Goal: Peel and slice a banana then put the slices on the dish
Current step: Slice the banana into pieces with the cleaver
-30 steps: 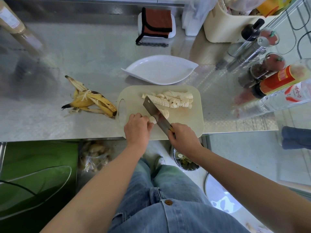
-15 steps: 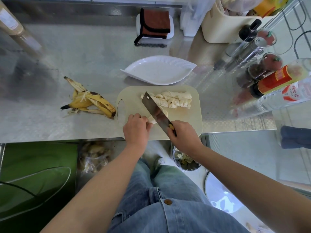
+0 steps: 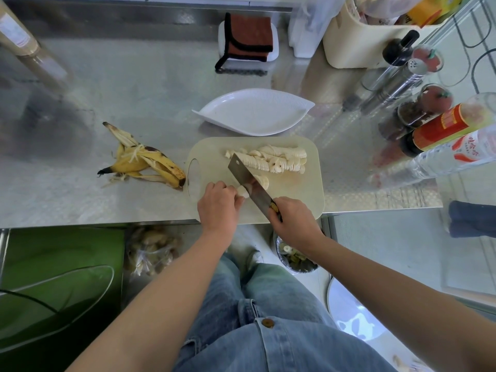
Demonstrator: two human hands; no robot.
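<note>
A pale cutting board [image 3: 300,189] lies at the counter's front edge. Across its far half runs a row of several banana slices [image 3: 271,159]. My left hand [image 3: 218,208] pinches the short remaining banana piece [image 3: 243,193] at the board's near left. My right hand [image 3: 294,224] grips the handle of a cleaver-style knife [image 3: 248,181], whose blade stands on the banana just right of my left fingers. A couple of fresh slices [image 3: 263,181] lie right of the blade. The white leaf-shaped dish [image 3: 255,112] sits behind the board with nothing on it.
The banana peel [image 3: 145,162] lies left of the board. Bottles and spice jars [image 3: 434,122] crowd the right side. A folded brown cloth [image 3: 248,40] on a white holder and a cream bin [image 3: 357,41] stand at the back. The counter edge is just under my wrists.
The knife blade lifted and came down again on the banana piece, cutting another slice. My left hand stayed holding the stub.
</note>
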